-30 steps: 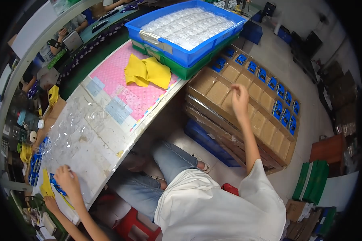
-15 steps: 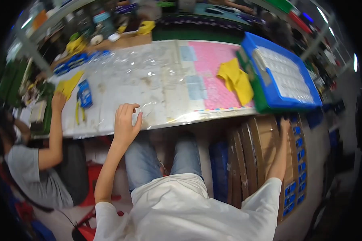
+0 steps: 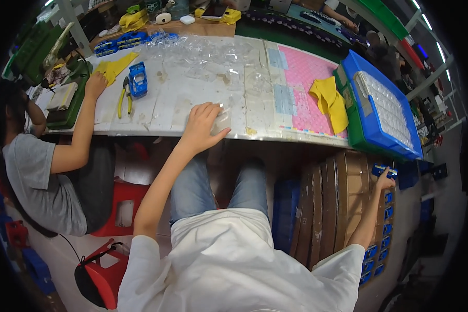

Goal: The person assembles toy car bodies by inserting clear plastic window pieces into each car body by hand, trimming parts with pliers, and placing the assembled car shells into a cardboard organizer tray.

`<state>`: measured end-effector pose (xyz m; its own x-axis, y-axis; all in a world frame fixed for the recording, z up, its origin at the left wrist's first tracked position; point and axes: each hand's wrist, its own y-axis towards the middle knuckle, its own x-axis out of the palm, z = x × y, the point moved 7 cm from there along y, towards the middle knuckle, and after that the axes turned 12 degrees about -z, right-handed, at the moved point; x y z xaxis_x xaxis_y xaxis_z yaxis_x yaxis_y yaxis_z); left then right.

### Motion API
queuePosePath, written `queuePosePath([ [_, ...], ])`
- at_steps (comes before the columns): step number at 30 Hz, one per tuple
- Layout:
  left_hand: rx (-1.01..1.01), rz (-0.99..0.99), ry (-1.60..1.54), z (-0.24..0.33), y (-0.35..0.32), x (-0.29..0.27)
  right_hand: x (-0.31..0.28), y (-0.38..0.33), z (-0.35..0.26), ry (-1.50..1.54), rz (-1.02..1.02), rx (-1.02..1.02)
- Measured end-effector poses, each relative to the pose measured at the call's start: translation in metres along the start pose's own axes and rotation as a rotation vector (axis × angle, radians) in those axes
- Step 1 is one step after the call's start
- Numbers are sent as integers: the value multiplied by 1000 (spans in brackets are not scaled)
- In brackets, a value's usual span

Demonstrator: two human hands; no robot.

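My left hand (image 3: 203,127) is at the table's front edge. Its fingers and thumb curve around a clear plastic shell (image 3: 223,120). Out to the right, low beside the table, my right hand (image 3: 384,182) grips a small blue toy car (image 3: 382,170). Below that hand, several similar blue pieces (image 3: 386,229) sit in rows in a cardboard box. Another blue toy car (image 3: 138,79) lies on the table at the left, next to yellow-handled pliers (image 3: 124,98). Many clear plastic shells (image 3: 203,52) are heaped along the table's back.
A blue tray (image 3: 366,88) holding clear pieces rests on a green crate (image 3: 354,122) at the table's right end. Left of it, a yellow cloth (image 3: 330,104) lies on a pink sheet (image 3: 309,73). A co-worker sits at the left, hand on another yellow cloth (image 3: 117,66). Cardboard (image 3: 325,203) stands below.
My left hand has gone from hovering at the table edge to closing around a clear shell. My right hand has come up from the box with a blue toy car. The view has shifted.
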<state>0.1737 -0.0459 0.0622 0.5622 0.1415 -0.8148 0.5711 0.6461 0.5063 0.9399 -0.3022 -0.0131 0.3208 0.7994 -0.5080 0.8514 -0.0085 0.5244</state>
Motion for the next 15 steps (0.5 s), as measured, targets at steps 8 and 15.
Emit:
queuePosePath([
  [8,139,-49,61,33,-45,0,-126,-101,-104,1131,-260,-100],
  [15,314,225,-249,181,-97,-45,-227,-357,-234,1800,-1191,84],
])
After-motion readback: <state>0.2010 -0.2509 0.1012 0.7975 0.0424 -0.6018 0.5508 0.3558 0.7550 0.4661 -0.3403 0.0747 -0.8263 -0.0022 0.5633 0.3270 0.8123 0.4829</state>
